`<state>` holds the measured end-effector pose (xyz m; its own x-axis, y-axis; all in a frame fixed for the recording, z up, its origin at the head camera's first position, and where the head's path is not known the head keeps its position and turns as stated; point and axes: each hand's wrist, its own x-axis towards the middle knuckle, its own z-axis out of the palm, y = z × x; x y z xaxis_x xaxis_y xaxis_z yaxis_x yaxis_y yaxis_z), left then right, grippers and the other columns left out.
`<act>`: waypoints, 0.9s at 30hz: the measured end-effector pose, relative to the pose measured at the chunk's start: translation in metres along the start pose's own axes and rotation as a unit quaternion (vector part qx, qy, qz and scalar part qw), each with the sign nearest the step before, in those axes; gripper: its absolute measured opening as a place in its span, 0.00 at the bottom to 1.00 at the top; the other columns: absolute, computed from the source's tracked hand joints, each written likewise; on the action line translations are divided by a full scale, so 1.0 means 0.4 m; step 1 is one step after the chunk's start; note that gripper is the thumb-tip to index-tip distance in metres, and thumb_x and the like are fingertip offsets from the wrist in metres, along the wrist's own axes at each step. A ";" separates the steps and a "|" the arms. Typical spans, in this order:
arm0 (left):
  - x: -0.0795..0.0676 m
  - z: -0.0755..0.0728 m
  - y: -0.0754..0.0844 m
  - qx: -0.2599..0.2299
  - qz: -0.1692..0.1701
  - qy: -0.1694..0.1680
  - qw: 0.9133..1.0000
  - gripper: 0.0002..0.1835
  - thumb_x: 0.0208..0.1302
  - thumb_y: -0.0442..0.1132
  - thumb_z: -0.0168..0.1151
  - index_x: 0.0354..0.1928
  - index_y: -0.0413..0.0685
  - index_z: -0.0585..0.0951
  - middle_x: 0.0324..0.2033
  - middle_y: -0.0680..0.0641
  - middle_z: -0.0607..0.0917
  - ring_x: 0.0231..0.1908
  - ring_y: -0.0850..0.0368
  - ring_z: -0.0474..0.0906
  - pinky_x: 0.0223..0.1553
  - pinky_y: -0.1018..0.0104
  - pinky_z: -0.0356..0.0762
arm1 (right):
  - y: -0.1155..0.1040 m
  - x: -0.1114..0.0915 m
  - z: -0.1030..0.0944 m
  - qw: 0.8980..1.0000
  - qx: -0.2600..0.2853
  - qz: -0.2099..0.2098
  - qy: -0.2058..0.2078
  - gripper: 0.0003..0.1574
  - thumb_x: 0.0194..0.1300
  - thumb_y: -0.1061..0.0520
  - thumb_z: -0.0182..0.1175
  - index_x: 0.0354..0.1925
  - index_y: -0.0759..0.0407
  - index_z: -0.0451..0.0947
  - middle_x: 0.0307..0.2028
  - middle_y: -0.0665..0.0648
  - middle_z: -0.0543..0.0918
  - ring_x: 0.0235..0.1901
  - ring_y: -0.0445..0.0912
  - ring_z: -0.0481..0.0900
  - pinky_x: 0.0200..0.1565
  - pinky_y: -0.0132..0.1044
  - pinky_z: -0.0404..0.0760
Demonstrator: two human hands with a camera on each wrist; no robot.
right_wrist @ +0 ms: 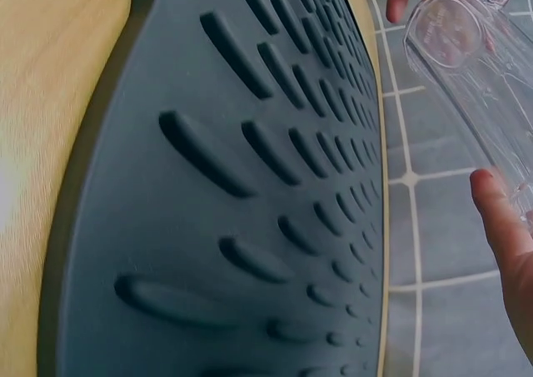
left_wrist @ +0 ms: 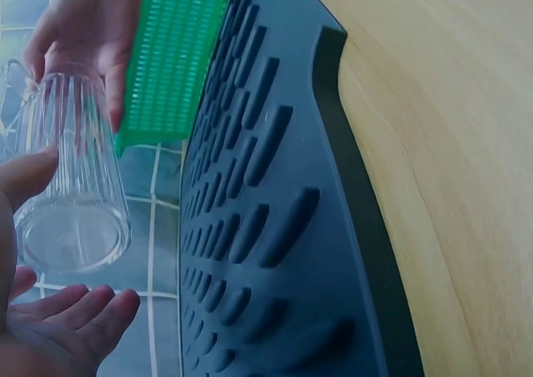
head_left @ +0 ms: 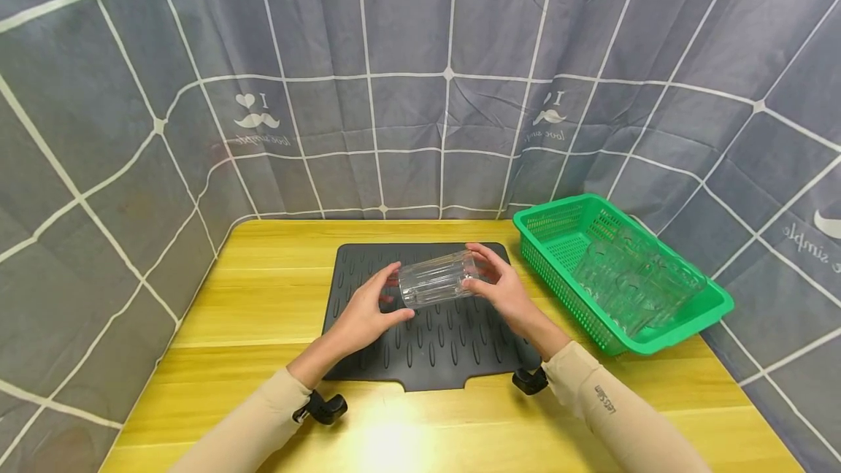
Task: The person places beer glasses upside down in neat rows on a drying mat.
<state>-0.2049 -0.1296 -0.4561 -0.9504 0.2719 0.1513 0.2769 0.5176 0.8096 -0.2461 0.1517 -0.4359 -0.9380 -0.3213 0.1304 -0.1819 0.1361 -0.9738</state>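
Observation:
A clear ribbed glass mug (head_left: pixel 434 280) is held on its side above a dark drying mat (head_left: pixel 434 356). My right hand (head_left: pixel 509 292) grips it round the mouth end, thumb in front and fingers behind. The base points toward my left hand (head_left: pixel 365 316), whose thumb and fingers are spread around that end. In the left wrist view the left fingers (left_wrist: pixel 92 310) extend loosely below the round base, and the thumb overlaps the glass. The mug's handle shows at the far edge in both wrist views.
A green perforated plastic basket (head_left: pixel 558 279) stands to the right of the mat, with several clear glass mugs (head_left: pixel 620 276) lying in it. The wooden table (head_left: pixel 263 298) runs back to a grey checked curtain (head_left: pixel 407 115) that encloses it on the sides.

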 end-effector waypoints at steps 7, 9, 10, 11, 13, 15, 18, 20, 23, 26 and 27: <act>0.000 0.007 -0.003 -0.030 0.001 0.021 0.999 0.45 0.62 0.47 0.73 0.77 0.57 0.61 0.68 0.44 0.72 0.59 0.42 0.78 0.56 0.48 0.80 | 0.004 0.000 0.018 1.000 0.008 0.012 -0.005 0.40 0.68 0.55 0.66 0.73 0.39 0.64 0.72 0.57 0.65 0.67 0.56 0.70 0.53 0.50 0.80; 0.002 0.008 -0.006 -0.036 0.002 0.025 0.999 0.43 0.62 0.46 0.73 0.76 0.55 0.63 0.66 0.44 0.74 0.59 0.42 0.78 0.56 0.48 0.81 | 0.006 0.002 0.022 1.000 0.002 0.016 -0.003 0.40 0.68 0.55 0.67 0.73 0.37 0.65 0.71 0.56 0.66 0.66 0.56 0.72 0.52 0.50 0.80; 0.003 0.008 -0.007 -0.039 -0.001 0.025 0.999 0.43 0.62 0.46 0.74 0.75 0.55 0.63 0.66 0.45 0.74 0.59 0.42 0.78 0.56 0.49 0.81 | 0.007 0.003 0.023 1.000 -0.001 0.016 -0.003 0.40 0.67 0.54 0.67 0.72 0.37 0.65 0.71 0.56 0.66 0.65 0.56 0.72 0.52 0.50 0.81; 0.004 0.008 -0.009 -0.043 -0.002 0.025 0.999 0.42 0.61 0.45 0.74 0.75 0.55 0.64 0.65 0.45 0.75 0.59 0.43 0.79 0.56 0.49 0.80 | 0.008 0.003 0.025 1.000 -0.003 0.016 -0.003 0.40 0.67 0.54 0.67 0.72 0.37 0.65 0.71 0.57 0.66 0.64 0.56 0.73 0.51 0.49 0.81; 0.005 0.007 -0.013 -0.050 -0.005 0.024 0.998 0.41 0.60 0.44 0.74 0.74 0.55 0.65 0.65 0.45 0.75 0.59 0.43 0.79 0.57 0.50 0.80 | 0.010 0.004 0.027 1.000 -0.003 0.016 -0.005 0.40 0.67 0.54 0.67 0.73 0.37 0.65 0.71 0.58 0.66 0.63 0.57 0.73 0.50 0.49 0.81; 0.005 0.006 -0.017 -0.058 -0.006 0.024 0.998 0.41 0.60 0.44 0.75 0.73 0.54 0.65 0.66 0.45 0.75 0.60 0.44 0.78 0.58 0.50 0.80 | 0.012 0.003 0.029 1.000 0.001 0.019 -0.006 0.40 0.67 0.54 0.67 0.72 0.36 0.65 0.71 0.58 0.67 0.63 0.57 0.73 0.50 0.49 0.81; 0.004 0.004 -0.020 -0.077 -0.002 0.024 0.997 0.41 0.59 0.43 0.75 0.72 0.52 0.65 0.67 0.44 0.73 0.62 0.43 0.77 0.59 0.50 0.79 | 0.012 0.001 0.031 1.000 0.010 0.023 -0.013 0.40 0.67 0.54 0.66 0.73 0.37 0.64 0.71 0.58 0.67 0.64 0.57 0.73 0.52 0.50 0.81; 0.002 0.003 -0.022 -0.093 0.000 0.023 0.995 0.41 0.59 0.42 0.76 0.72 0.51 0.66 0.68 0.44 0.72 0.64 0.42 0.75 0.60 0.50 0.78 | 0.012 0.000 0.031 0.999 0.018 0.028 -0.021 0.40 0.68 0.53 0.66 0.73 0.37 0.63 0.71 0.58 0.66 0.65 0.57 0.72 0.54 0.52 0.80; 0.001 -0.001 -0.026 -0.120 0.006 0.022 0.993 0.41 0.58 0.41 0.76 0.71 0.49 0.66 0.67 0.42 0.72 0.65 0.41 0.74 0.61 0.50 0.77 | 0.011 0.003 0.031 0.998 0.033 0.036 -0.039 0.41 0.69 0.53 0.65 0.74 0.37 0.61 0.71 0.58 0.65 0.64 0.56 0.73 0.57 0.54 0.79; 0.002 -0.006 -0.028 -0.144 0.016 0.027 0.989 0.41 0.57 0.40 0.77 0.70 0.48 0.67 0.66 0.42 0.71 0.66 0.42 0.73 0.61 0.52 0.77 | 0.013 0.008 0.028 0.996 0.047 0.041 -0.057 0.42 0.70 0.53 0.64 0.75 0.38 0.59 0.71 0.59 0.64 0.60 0.53 0.74 0.57 0.53 0.79; 0.002 -0.008 -0.029 -0.153 0.020 0.029 0.988 0.41 0.57 0.39 0.77 0.70 0.47 0.67 0.66 0.42 0.71 0.66 0.42 0.73 0.62 0.52 0.77 | 0.013 0.010 0.027 0.996 0.050 0.041 -0.063 0.43 0.70 0.53 0.64 0.76 0.39 0.58 0.71 0.60 0.64 0.59 0.53 0.75 0.57 0.52 0.80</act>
<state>-0.2094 -0.1377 -0.4635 -0.9484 0.2354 0.2123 0.2677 0.2362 0.9341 -0.2475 0.1410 -0.4425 -0.9032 -0.4281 0.0307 -0.0696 0.0756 -0.9947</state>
